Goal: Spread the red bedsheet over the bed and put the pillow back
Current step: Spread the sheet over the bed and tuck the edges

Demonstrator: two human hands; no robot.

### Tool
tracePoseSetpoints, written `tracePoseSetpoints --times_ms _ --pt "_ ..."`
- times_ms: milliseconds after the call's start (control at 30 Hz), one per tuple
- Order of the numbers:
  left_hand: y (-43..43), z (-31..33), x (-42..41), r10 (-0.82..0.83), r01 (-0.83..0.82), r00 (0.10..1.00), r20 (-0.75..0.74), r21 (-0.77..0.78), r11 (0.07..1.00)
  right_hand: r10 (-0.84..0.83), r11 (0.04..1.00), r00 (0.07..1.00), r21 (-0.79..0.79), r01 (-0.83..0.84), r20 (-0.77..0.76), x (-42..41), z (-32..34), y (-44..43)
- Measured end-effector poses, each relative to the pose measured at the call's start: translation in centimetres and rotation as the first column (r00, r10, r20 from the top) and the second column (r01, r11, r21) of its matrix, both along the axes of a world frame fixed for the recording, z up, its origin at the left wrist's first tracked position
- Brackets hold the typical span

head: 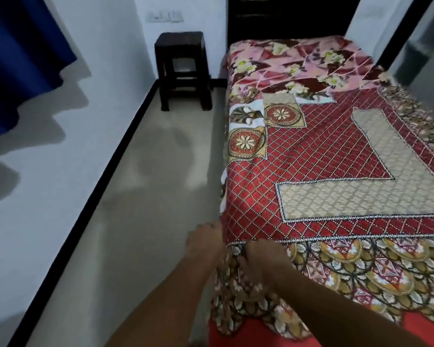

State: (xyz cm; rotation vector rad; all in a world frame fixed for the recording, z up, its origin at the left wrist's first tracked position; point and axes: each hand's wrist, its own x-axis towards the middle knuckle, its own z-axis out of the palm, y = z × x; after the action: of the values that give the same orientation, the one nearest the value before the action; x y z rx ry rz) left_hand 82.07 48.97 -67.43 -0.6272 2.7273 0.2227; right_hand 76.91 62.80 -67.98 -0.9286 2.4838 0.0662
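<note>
Red bedsheet point(318, 156) lies spread over bed point(238, 333), diamond pattern on top, floral border draped over near end. Near left corner bunched, blurred. Left hand point(204, 242) at bed's left edge, right hand point(262, 259) just beside it on sheet's corner; both touch fabric. Grip of each: cannot tell, fingers blurred and partly hidden in folds. Pink floral cover point(296, 63) lies across far end of bed. Dark wooden stool point(182, 68) stands on floor point(141, 196) against far wall. Blue curtain point(20, 56) upper left.
</note>
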Motion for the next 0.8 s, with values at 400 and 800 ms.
tracePoseSetpoints --times_ms 400,800 --pt "-14.5 -1.6 -12.9 -0.167 0.170 0.981 -0.102 0.023 0.985 -0.303 0.953 0.947 -0.015 0.303 -0.105 -13.1 -0.6 -14.0" --pt "-23.1 -3.7 -27.1 -0.376 0.375 0.926 0.014 0.051 0.926 -0.348 0.906 0.931 0.295 0.304 0.110 -19.7 -3.0 -22.3"
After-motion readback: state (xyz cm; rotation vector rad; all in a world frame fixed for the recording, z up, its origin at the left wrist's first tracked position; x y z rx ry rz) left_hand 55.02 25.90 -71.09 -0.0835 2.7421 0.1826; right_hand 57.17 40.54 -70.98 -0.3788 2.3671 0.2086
